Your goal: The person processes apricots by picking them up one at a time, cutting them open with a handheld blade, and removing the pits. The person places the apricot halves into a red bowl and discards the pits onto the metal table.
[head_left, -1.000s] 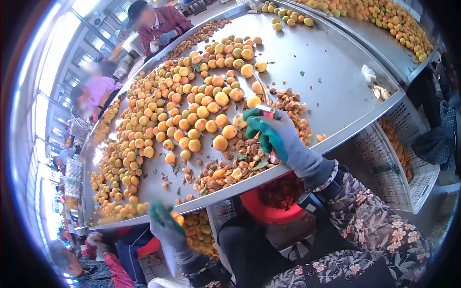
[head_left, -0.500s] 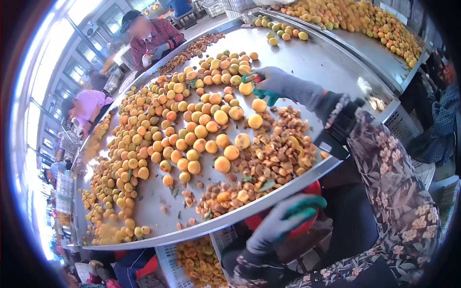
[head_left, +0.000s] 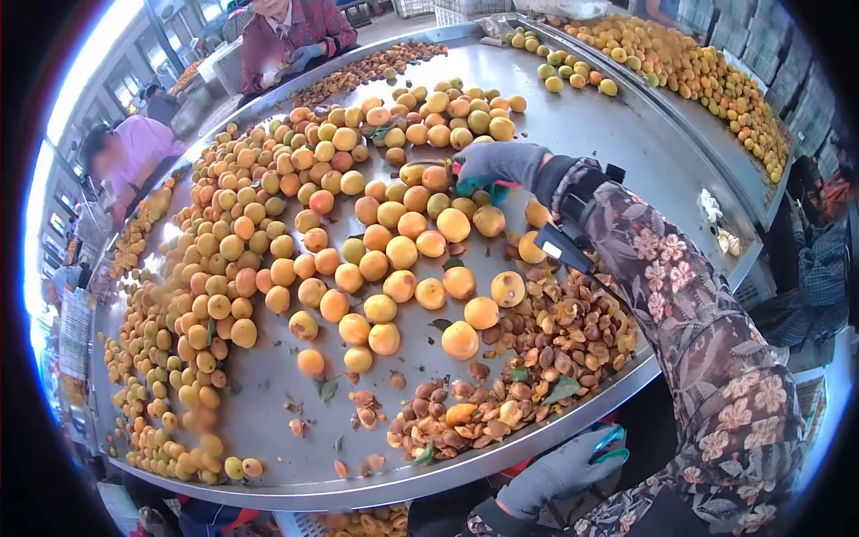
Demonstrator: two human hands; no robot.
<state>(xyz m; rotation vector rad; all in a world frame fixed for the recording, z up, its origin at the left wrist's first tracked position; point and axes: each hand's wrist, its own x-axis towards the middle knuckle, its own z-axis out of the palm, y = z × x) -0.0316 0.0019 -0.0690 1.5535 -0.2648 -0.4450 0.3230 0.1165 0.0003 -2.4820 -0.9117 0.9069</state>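
My right hand, in a grey glove with teal fingertips, reaches over the metal table into the orange-yellow apricots. Its fingers are closed around something small with red on it, which I cannot make out, among the fruit. My left hand, in the same kind of glove, hangs below the table's near edge, its fingers curved and apart, with nothing seen in it. A heap of brown pits and fruit scraps lies along the near right edge, with some green leaves.
More apricots fill a second table at the upper right. White scraps lie near the right rim. Across the table stands a person in a patterned red jacket; another in pink is at the left. Crates of fruit are below.
The view has shifted. My right hand has moved left and down, deeper among the apricots, and its fingers have closed. My left hand shows lower and farther right.
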